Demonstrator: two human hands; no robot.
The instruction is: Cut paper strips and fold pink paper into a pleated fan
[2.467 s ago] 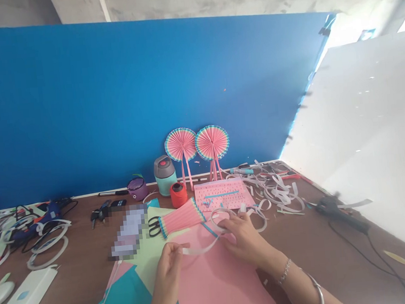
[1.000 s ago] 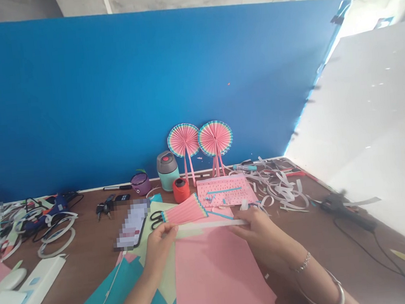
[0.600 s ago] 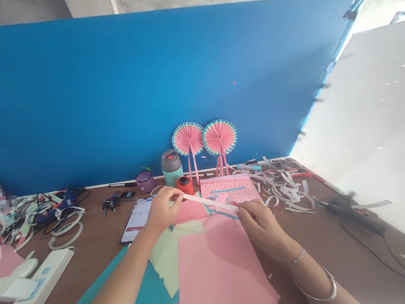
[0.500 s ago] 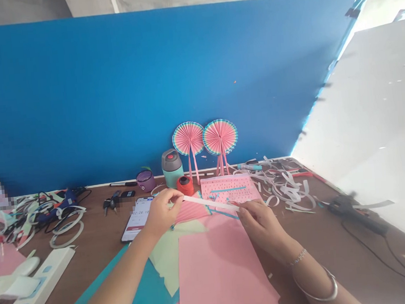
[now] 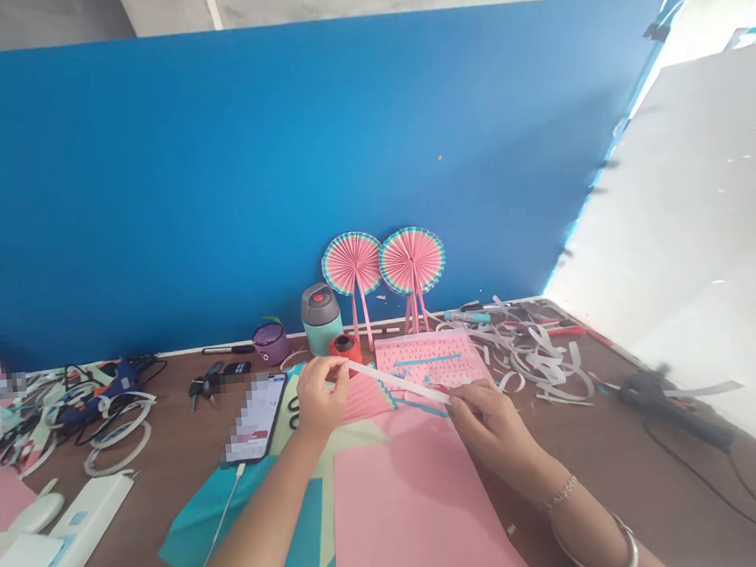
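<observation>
A narrow white strip (image 5: 398,383), perhaps tape or paper, is stretched between my two hands above the sheets on the table. My left hand (image 5: 324,398) pinches its left end between thumb and fingers. At the lower, right end, my right hand (image 5: 489,419) is closed on the strip, a bracelet and bangle on that arm. Below lie a pink paper sheet (image 5: 418,518), light green paper (image 5: 357,433) and teal paper (image 5: 197,522). Pleated pink paper (image 5: 367,396) with a colored edge lies behind the strip. Dark scissor-like handles (image 5: 292,405) show beside my left hand.
Two round pink paper fans (image 5: 352,264) stand against the blue partition (image 5: 210,175). A phone (image 5: 257,417), a teal-and-grey flask (image 5: 322,319) and a purple pot (image 5: 270,343) are at the left. Curled white strips (image 5: 543,357), a glue gun (image 5: 666,404) and a power strip (image 5: 76,548) flank them.
My left hand and forearm have shifted slightly right, uncovering the dark handles and the phone's cable. Both hands still hold the strip. The camera view has moved a little.
</observation>
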